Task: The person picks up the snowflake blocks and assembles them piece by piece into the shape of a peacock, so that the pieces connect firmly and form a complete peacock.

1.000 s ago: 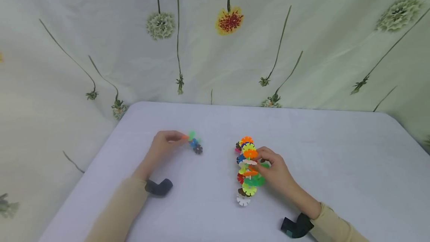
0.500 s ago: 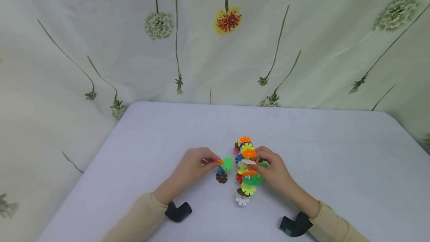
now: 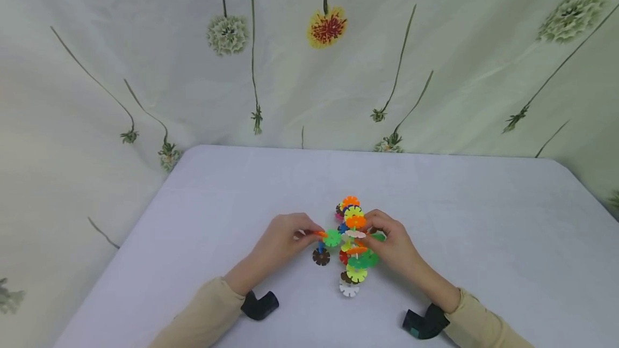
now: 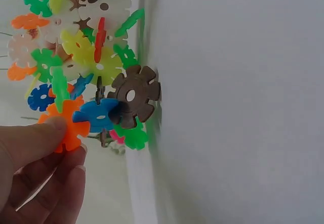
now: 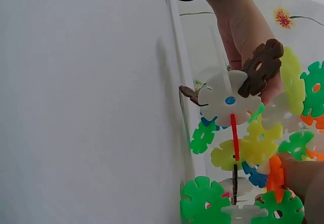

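Observation:
My left hand (image 3: 282,240) pinches an orange notched disc (image 4: 76,125) between thumb and fingers. Fitted to that disc are a green disc (image 3: 332,238), a blue disc (image 4: 88,115) and a brown disc (image 4: 147,95), making a small cluster. A larger upright structure of many coloured interlocking flower discs (image 3: 354,212) stands on the table, and my right hand (image 3: 396,243) holds its right side. Some of the right fingertips are hidden behind the discs. The green disc is at the structure's left side; whether it is slotted in cannot be told.
The white-covered table (image 3: 483,219) extends around both hands. Behind it hangs a flower-printed cloth (image 3: 290,69). Black wrist-worn devices (image 3: 260,305) sit under both forearms, close to the table.
My left hand has carried the small cluster rightward and towards me, up to the structure's left side; the last half second shows only a slight shift. My right hand has stayed nearly still.

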Demonstrator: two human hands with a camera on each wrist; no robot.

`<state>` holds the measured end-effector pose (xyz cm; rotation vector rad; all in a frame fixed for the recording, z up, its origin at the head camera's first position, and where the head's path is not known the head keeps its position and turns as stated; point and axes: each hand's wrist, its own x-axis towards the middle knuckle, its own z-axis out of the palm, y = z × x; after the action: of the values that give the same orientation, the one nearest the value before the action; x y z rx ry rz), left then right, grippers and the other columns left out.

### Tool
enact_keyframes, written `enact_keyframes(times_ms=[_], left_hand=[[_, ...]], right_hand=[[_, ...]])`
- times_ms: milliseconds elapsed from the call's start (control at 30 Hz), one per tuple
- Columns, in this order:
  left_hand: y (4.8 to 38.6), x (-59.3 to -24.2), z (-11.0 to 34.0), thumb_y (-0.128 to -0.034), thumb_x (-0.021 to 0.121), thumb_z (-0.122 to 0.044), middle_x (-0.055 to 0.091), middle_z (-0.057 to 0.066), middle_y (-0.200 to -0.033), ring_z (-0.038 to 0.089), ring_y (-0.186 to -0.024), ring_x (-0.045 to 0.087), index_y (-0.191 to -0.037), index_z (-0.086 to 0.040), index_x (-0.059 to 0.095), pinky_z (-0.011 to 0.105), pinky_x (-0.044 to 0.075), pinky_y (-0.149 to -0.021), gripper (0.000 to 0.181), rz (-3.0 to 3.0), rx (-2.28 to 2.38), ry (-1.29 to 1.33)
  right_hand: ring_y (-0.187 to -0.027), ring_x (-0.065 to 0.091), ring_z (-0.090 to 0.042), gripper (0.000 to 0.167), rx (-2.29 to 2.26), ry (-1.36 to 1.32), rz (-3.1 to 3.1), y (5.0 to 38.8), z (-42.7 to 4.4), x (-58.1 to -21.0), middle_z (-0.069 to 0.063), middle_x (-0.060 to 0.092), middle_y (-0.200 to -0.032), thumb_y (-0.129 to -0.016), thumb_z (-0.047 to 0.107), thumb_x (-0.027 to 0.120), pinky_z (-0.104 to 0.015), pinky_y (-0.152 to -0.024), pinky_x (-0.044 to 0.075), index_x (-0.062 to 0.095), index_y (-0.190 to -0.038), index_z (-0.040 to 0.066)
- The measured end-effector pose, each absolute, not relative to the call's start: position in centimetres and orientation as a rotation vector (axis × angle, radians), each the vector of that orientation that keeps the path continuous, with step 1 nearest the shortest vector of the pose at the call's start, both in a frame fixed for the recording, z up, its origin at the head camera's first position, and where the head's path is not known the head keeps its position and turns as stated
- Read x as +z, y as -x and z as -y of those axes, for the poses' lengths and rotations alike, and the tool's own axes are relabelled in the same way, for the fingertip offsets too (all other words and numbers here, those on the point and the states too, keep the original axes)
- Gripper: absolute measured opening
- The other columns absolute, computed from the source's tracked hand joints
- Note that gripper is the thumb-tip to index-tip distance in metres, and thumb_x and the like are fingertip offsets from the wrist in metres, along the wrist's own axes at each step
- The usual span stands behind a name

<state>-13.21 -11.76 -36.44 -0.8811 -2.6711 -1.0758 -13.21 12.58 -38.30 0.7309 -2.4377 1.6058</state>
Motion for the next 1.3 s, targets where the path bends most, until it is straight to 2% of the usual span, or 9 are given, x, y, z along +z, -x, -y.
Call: enact_keyframes(times_ms=[300,633,833,1300], left_hand=[[12.8,-36.2,11.5,-0.0753,0.076,0.000,0.066,-0.003,-0.080,0.008,-0.070,0.059,-0.090,-0.006,0.073,0.017,0.050,-0.064,0.016,2.623,-1.089,0.851],[12.7,-36.7,11.0,-0.0752,0.077,-0.001,0.065,-0.004,-0.078,0.008,-0.070,0.059,-0.088,-0.005,0.073,0.017,0.050,-0.063,0.014,2.602,-1.137,0.836],[12.5,-37.4,10.6,-0.0736,0.078,0.000,0.063,-0.005,-0.074,0.006,-0.066,0.057,-0.085,-0.006,0.074,0.018,0.051,-0.060,0.013,2.509,-1.193,0.794],[12.9,-37.9,10.7,-0.0760,0.076,-0.001,0.061,-0.007,-0.072,0.006,-0.064,0.055,-0.085,-0.007,0.074,0.019,0.051,-0.059,0.011,2.419,-1.268,0.886]], right_hand=[[-0.085,0.053,-0.020,0.024,1.576,-0.737,2.436,13.1,-12.6,-38.3,0.001,0.058,-0.095,-0.078,-0.012,0.066,-0.035,-0.073,0.049,0.061,-0.075,0.011],[-0.084,0.054,-0.018,0.025,1.557,-0.756,2.433,13.1,-12.5,-38.6,0.001,0.059,-0.095,-0.077,-0.013,0.067,-0.032,-0.074,0.050,0.062,-0.076,0.011],[-0.086,0.056,-0.019,0.020,1.672,-0.794,2.368,13.0,-12.4,-38.7,-0.001,0.059,-0.092,-0.079,-0.013,0.066,-0.032,-0.077,0.052,0.064,-0.079,0.007],[-0.089,0.056,-0.022,0.020,1.726,-0.869,2.320,13.3,-12.3,-39.0,-0.004,0.061,-0.095,-0.081,-0.015,0.059,-0.032,-0.079,0.051,0.064,-0.082,0.005]])
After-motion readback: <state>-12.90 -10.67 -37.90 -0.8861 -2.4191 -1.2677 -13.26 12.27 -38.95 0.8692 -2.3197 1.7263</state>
